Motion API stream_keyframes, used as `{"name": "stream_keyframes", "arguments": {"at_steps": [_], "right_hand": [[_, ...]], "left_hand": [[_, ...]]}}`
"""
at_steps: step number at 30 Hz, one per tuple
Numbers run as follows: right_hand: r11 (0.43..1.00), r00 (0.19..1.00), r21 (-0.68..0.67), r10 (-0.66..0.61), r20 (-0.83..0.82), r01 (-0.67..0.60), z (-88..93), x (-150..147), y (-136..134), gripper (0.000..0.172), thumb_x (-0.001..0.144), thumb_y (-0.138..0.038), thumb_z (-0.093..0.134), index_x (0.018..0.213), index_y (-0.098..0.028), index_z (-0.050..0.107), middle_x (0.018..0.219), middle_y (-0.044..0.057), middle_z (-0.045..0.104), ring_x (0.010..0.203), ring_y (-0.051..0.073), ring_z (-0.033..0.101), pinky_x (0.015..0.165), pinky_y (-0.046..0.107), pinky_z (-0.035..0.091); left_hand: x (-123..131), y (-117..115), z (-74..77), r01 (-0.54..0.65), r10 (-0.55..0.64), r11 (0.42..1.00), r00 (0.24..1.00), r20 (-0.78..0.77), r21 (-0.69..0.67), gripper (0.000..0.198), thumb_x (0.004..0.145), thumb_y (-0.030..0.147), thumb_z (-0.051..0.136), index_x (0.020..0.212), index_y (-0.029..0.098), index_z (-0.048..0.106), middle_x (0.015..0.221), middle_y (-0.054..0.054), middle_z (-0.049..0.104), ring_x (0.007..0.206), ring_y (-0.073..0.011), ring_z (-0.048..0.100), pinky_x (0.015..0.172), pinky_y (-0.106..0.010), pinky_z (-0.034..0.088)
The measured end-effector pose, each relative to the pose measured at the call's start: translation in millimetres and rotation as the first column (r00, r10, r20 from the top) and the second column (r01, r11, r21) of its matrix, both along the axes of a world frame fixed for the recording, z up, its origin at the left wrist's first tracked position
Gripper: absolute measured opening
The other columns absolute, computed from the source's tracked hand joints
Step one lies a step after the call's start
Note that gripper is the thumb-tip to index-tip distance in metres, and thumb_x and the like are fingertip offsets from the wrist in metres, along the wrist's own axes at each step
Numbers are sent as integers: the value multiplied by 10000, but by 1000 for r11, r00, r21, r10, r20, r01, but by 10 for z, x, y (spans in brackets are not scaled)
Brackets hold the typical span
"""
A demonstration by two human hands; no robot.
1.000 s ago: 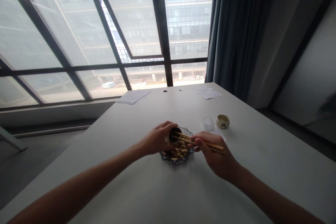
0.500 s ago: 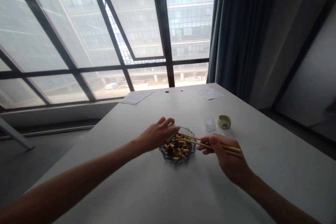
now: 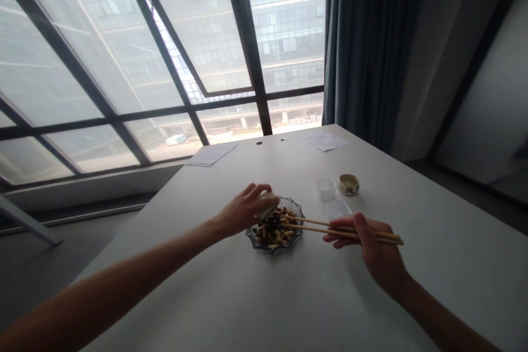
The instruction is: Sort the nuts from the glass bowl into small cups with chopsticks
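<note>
My left hand (image 3: 243,212) is closed around a small pale cup (image 3: 267,204), tipped over the far left side of a clear glass bowl (image 3: 297,235) with a scalloped rim. In the bowl lie light-brown nuts that look like peanuts (image 3: 275,240), mixed with darker pieces. A dark clump (image 3: 272,221) sits just below the cup's mouth. On the right, my right hand (image 3: 377,247) grips a pair of wooden chopsticks (image 3: 315,226). Their tips are slightly apart and reach over the bowl's contents.
Behind my right hand are a clear plastic tub (image 3: 325,190), a flat clear piece (image 3: 338,209) and a small cream cup (image 3: 348,184) with a dark character. Paper sheets (image 3: 212,155) and more papers (image 3: 328,141) lie at the white table's (image 3: 256,308) far end, before the window.
My right hand has moved right, drawing the chopsticks back from the cup's mouth. A dark clump now shows more plainly under the tipped cup. The whole view has shifted slightly.
</note>
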State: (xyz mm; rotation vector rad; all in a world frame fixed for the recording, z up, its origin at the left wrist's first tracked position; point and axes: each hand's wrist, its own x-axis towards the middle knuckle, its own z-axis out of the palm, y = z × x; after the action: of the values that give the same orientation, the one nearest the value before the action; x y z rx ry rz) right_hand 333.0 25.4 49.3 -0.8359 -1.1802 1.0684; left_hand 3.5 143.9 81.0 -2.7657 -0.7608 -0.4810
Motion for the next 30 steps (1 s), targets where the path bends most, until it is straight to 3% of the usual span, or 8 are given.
{"name": "stream_keyframes", "arguments": {"at_steps": [7, 11, 14, 17, 20, 25, 30], "right_hand": [[994, 1000, 111, -7, -20, 9, -124, -112, -57, 465, 1042, -539, 576, 982, -146, 818, 852, 127, 823, 769, 280, 825, 614, 333, 687], [939, 979, 307, 107, 173, -157, -88, -220, -69, 361, 1097, -381, 505, 1128, -167, 795, 1011, 123, 804, 914, 248, 801, 718, 343, 676], [869, 923, 446, 31, 385, -215, -12, -264, -93, 249, 1064, -224, 554, 1191, -172, 762, 1104, 125, 765, 1001, 231, 754, 848, 349, 632], [836, 887, 517, -87, 453, -182, 48, -276, -158, 274, 1048, -124, 524, 1209, -188, 736, 1112, 116, 750, 999, 207, 739, 882, 321, 596], [835, 896, 523, -89, 435, -170, 52, -286, -216, 295, 1047, -110, 514, 1230, -204, 727, 1104, 104, 745, 995, 196, 734, 874, 304, 588], [870, 925, 422, 92, 367, -254, -10, -349, -203, 249, 1059, -191, 548, 1197, -192, 755, 1085, 99, 746, 979, 197, 732, 862, 308, 598], [936, 946, 324, 25, 324, -136, -27, -352, -208, 290, 1090, -238, 495, 1056, -193, 780, 985, 87, 751, 888, 194, 735, 765, 298, 604]], "left_hand": [[72, -80, -165, -24, 62, 989, 964, 257, -147, 419, 1049, 356, 656, 1420, 177, 576, 1389, -145, 595, 1149, -286, 657, 915, -472, 599], [168, -175, -191, 20, 23, 988, 960, 278, -153, 567, 887, 212, 782, 1420, 234, 591, 1410, -129, 557, 1169, -276, 639, 956, -408, 596], [226, -223, -169, 18, 16, 992, 965, 260, -127, 688, 768, 74, 788, 1401, 287, 624, 1408, -106, 535, 1168, -276, 620, 960, -383, 590], [242, -240, -137, -17, 41, 995, 969, 242, -99, 719, 740, 53, 783, 1400, 295, 634, 1400, -109, 520, 1098, -266, 624, 901, -382, 607], [220, -238, -114, -39, 56, 996, 972, 229, -77, 720, 742, 60, 788, 1404, 292, 627, 1385, -109, 519, 1043, -245, 627, 878, -374, 616], [130, -215, -122, -21, 24, 1000, 980, 199, -19, 707, 779, 32, 746, 1414, 303, 598, 1399, -104, 533, 1167, -268, 604, 940, -383, 608], [25, -179, -158, 7, -17, 997, 993, 120, 78, 663, 853, 28, 711, 1438, 314, 585, 1409, -110, 545, 1172, -279, 583, 903, -389, 616]]}}
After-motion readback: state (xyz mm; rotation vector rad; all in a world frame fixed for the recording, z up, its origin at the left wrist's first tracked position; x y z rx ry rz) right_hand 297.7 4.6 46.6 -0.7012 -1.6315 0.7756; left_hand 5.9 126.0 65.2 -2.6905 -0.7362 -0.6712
